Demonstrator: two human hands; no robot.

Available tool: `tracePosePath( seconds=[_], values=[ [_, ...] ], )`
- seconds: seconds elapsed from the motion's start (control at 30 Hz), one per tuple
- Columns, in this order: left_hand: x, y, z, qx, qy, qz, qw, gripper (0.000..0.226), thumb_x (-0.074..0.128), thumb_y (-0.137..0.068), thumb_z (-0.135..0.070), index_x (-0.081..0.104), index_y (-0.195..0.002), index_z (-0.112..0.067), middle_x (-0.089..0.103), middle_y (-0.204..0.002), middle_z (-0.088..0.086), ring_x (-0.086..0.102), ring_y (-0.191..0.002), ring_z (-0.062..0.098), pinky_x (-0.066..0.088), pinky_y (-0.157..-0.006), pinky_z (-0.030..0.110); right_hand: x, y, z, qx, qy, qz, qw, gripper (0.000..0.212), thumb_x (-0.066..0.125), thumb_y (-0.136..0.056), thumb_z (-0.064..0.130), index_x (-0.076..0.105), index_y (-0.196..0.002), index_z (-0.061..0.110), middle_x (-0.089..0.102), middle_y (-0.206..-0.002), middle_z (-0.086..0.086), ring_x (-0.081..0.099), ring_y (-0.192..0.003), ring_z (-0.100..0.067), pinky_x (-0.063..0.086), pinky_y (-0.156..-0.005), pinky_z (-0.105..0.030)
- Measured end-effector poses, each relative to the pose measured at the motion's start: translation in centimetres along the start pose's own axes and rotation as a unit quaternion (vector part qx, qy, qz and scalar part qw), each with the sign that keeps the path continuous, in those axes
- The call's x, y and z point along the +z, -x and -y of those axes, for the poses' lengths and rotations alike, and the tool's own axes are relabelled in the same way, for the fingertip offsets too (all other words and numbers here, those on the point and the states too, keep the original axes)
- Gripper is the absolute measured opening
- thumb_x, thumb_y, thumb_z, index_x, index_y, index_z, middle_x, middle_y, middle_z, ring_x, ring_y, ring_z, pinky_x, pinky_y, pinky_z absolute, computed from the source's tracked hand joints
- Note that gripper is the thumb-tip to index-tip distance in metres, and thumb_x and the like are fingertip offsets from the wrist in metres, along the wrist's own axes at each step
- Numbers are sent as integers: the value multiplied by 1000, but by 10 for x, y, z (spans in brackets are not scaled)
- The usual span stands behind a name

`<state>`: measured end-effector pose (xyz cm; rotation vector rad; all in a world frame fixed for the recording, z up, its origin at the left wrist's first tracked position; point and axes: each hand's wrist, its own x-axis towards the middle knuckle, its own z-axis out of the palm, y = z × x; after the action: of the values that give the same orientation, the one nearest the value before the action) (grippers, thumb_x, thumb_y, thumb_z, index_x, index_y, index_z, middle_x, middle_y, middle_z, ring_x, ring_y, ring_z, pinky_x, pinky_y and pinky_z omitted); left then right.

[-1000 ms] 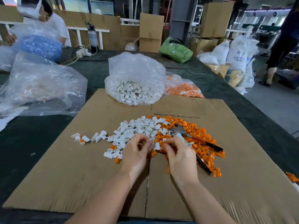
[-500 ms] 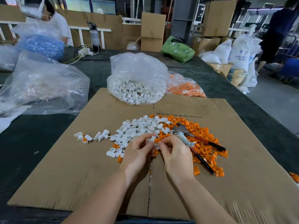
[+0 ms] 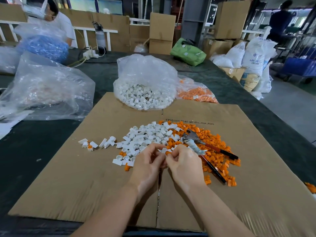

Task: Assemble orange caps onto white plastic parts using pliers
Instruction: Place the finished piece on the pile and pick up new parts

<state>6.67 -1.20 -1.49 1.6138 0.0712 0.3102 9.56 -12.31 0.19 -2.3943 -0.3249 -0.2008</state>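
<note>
A heap of white plastic parts [image 3: 147,135] lies on a flat cardboard sheet [image 3: 239,194], beside a spread of orange caps [image 3: 213,142]. Pliers [image 3: 201,144] with red and black handles rest on the orange caps, to the right of my hands. My left hand [image 3: 147,170] and my right hand [image 3: 185,166] meet at the near edge of the heaps. The left fingertips pinch a small white part [image 3: 163,150]. The right fingertips pinch an orange cap [image 3: 168,153] against it. A few capped pieces [image 3: 89,145] lie apart at the left.
A clear bag of white parts [image 3: 143,93] and a bag of orange caps [image 3: 196,93] stand behind the cardboard. A large clear bag [image 3: 46,89] sits at the left on the dark table [image 3: 34,147]. A person sits at far left; boxes and sacks stand beyond.
Both hands have drawn closer together, and the fingertips now press the white part and the orange cap against each other. The pliers have not moved.
</note>
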Motion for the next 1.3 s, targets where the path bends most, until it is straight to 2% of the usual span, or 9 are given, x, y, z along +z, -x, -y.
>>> tracePosePath(
  seconds=[0.13, 0.27, 0.4, 0.5, 0.73, 0.97, 1.17, 1.23, 1.3],
  values=[
    [-1, 1, 1, 16, -32, 0, 999, 16, 57, -91, -3, 61, -94, -18, 57, -67, -5, 58, -60, -5, 44, -58, 7, 1, 2, -3, -4, -4, 4, 1000, 16, 58, -89, 23, 56, -77, 13, 61, -70, 2, 55, -68, -15, 44, -63, -28],
    [-3, -4, 8, -61, 61, -5, 996, 20, 52, -91, 4, 61, -100, -12, 55, -64, 3, 62, -63, 14, 53, -65, 28, -2, 2, -7, -10, -84, 13, 996, 10, 66, -86, 23, 64, -78, 17, 63, -65, 7, 58, -63, -3, 42, -57, -13],
    [-5, -8, 14, -78, 116, 0, 990, 32, 51, -90, 7, 65, -103, -20, 51, -64, 6, 60, -63, 18, 52, -62, 29, -7, 3, -9, -32, -128, 35, 991, 20, 71, -82, 18, 64, -100, 24, 58, -73, 5, 57, -68, -7, 51, -67, -26],
    [-4, -9, 16, -86, 143, 5, 986, 36, 51, -89, 8, 70, -93, -22, 48, -64, 4, 58, -60, 17, 49, -58, 26, -10, 2, -7, -75, -111, 37, 990, 32, 68, -84, 13, 65, -111, 30, 55, -82, 6, 55, -77, -8, 49, -71, -25],
    [-6, -10, 20, -95, 161, 24, 982, 37, 50, -90, 8, 70, -89, -24, 50, -62, 1, 57, -62, 17, 47, -59, 27, -7, 1, -3, -97, -111, 8, 989, 25, 67, -85, 10, 70, -108, 17, 59, -90, 5, 54, -80, -5, 46, -75, -21],
    [-2, -10, 16, -109, 214, 10, 971, 27, 49, -91, 5, 67, -87, -14, 52, -67, 9, 53, -59, 19, 44, -55, 29, -6, 0, -3, -99, -123, 14, 987, 27, 67, -84, 9, 71, -106, 24, 55, -85, 10, 53, -79, -3, 45, -72, -18],
    [-4, -14, 19, -108, 170, 8, 979, 13, 56, -90, 1, 63, -97, -7, 52, -69, 13, 55, -60, 21, 46, -58, 33, -8, 1, -4, -102, -103, 28, 989, 34, 65, -86, 11, 67, -114, 30, 57, -86, 5, 54, -79, -6, 47, -73, -23],
    [-5, -14, 20, -107, 165, 9, 981, 15, 57, -89, 2, 63, -97, -9, 54, -67, 11, 56, -59, 20, 46, -58, 32, -9, 1, -6, -96, -105, 30, 989, 34, 65, -86, 13, 66, -117, 27, 58, -87, 5, 56, -80, -9, 49, -74, -25],
    [-6, -15, 20, -109, 172, 10, 979, 17, 56, -90, 3, 64, -95, -11, 55, -66, 9, 57, -57, 18, 47, -56, 30, -11, 1, -8, -83, -104, 16, 991, 33, 67, -86, 16, 65, -118, 22, 58, -88, 7, 55, -81, -6, 46, -73, -18]
  ],
)
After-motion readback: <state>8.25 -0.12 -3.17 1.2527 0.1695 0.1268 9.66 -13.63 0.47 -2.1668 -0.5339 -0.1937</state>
